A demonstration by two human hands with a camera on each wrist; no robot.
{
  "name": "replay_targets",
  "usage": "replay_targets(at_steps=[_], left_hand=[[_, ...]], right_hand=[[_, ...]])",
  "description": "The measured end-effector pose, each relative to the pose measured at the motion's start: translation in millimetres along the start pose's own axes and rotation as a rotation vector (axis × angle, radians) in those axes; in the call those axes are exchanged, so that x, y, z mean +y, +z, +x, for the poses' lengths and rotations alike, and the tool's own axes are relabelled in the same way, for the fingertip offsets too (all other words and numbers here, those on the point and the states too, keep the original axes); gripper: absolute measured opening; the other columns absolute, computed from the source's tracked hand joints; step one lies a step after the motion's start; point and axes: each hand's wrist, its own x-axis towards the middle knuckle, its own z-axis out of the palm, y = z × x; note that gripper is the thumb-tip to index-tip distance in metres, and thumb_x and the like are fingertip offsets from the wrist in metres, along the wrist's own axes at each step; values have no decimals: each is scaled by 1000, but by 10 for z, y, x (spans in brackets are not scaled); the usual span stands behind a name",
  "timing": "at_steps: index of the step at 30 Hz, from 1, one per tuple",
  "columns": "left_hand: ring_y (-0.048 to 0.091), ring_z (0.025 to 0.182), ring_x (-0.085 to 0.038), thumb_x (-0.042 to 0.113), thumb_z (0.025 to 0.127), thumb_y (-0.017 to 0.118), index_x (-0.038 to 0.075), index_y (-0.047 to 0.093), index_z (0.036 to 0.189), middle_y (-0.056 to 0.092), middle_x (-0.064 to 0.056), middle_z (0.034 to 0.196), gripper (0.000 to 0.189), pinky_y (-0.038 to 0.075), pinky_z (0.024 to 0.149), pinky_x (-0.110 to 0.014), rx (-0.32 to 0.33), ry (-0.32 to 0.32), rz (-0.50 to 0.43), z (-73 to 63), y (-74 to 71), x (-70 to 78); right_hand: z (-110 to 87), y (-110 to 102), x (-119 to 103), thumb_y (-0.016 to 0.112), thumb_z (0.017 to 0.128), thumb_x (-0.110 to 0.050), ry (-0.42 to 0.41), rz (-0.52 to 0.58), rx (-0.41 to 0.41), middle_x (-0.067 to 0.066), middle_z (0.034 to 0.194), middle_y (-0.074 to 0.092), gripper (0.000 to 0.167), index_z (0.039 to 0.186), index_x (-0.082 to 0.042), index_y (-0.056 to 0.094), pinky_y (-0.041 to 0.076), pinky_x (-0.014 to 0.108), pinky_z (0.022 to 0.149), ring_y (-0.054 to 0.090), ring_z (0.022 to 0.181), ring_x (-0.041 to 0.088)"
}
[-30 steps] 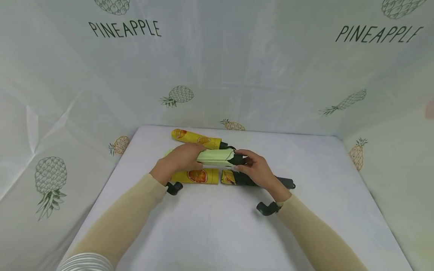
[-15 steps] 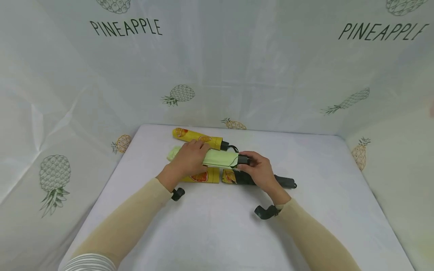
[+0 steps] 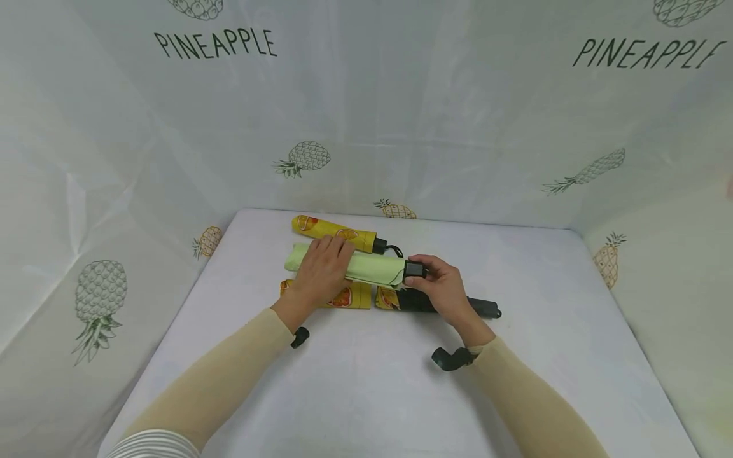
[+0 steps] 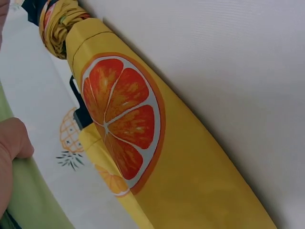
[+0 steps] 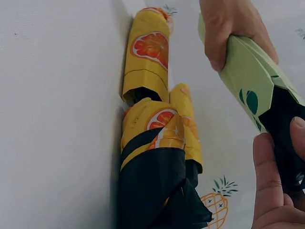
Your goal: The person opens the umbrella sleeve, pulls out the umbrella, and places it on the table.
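Note:
In the head view a folded light green umbrella [image 3: 378,270] is held level above the table by both hands. My left hand [image 3: 323,270] grips its green body from above; in the left wrist view my thumb [image 4: 14,143] lies against the green fabric. At the other end my right hand [image 3: 442,283] holds the black handle [image 3: 415,268] between thumb and fingers. The right wrist view shows dark green printed spots on the green body [image 5: 255,78] beside the black handle [image 5: 283,143].
Behind lies a yellow umbrella [image 3: 363,240] with orange-slice prints and a black handle. In front are a similar yellow cover [image 3: 359,296] and, in line with it, a black-and-yellow folded umbrella [image 3: 415,301]. A pineapple-print curtain [image 3: 458,114] surrounds the white table [image 3: 366,381].
The green umbrella has turned about its length, and more of its black handle shows. My left hand has shifted slightly right over the body; the right hand stays at the handle.

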Motion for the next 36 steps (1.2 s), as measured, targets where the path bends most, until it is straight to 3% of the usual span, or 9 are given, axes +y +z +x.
replay_targets(at_steps=[4,9,16,19,26,29,36], left_hand=[[51,103,-30,35,82,91,8,51,117,55,-10,113,60,41,88,-43,11,-6,38,-10,11,3],[43,96,-30,31,85,86,6,52,118,53,-11,110,53,35,81,-41,-23,-41,49,-22,20,18],[41,94,-29,37,83,86,7,51,118,50,-11,106,58,33,80,-41,-65,-63,47,-18,2,32],[41,96,-29,40,83,88,7,51,120,51,-11,109,62,33,81,-41,-105,-85,28,-22,-24,12],[40,97,-29,34,77,91,7,52,121,49,-10,105,65,31,82,-42,-143,-138,8,-83,-60,-161],[39,97,-30,33,77,90,6,51,122,48,-11,106,65,30,82,-42,-142,-137,-5,-94,-68,-250],[38,95,-30,37,77,92,7,50,121,46,-10,104,68,30,81,-42,-154,-130,-8,-80,-64,-389]], right_hand=[[-1,-10,-4,81,88,3,-13,3,-4,24,134,66,49,135,-2,66,60,23,83,73,96,8],[-10,-12,5,80,89,4,-14,15,-13,24,134,65,50,136,2,64,60,23,83,73,98,8],[-20,-32,9,79,88,5,0,33,-15,25,135,65,51,137,4,63,60,23,83,73,98,9],[-22,-56,9,81,88,3,-3,18,-5,19,129,70,51,136,1,65,59,23,83,73,97,8],[-31,-179,30,82,86,6,-24,46,44,-6,106,75,50,134,4,65,60,22,82,71,92,7],[-26,-221,26,81,87,5,-19,47,45,-9,105,75,52,135,7,63,59,21,84,71,93,6],[-6,-285,21,82,88,-1,9,24,56,-9,108,75,48,133,-1,66,58,21,89,73,96,7]])
